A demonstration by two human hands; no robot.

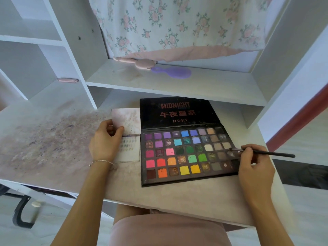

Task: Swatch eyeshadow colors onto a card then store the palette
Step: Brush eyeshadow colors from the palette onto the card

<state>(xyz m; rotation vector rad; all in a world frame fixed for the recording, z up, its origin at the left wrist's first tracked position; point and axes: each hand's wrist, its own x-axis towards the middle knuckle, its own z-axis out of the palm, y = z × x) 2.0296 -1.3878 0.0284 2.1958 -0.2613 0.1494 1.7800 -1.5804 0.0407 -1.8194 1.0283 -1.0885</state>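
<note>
An open eyeshadow palette [188, 153] lies on the stained surface [53, 139], its black lid [177, 112] laid back flat. The right hand [253, 167] pinches a thin brush [266, 153], whose tip rests on a pale pan near the palette's right edge. The left hand [104, 139] holds a small folded card [126, 135] just left of the palette; rows of faint swatches show on its lower half. On the shelf [177, 86] behind lie a purple comb [173, 72] and a pink brush [136, 63]
</note>
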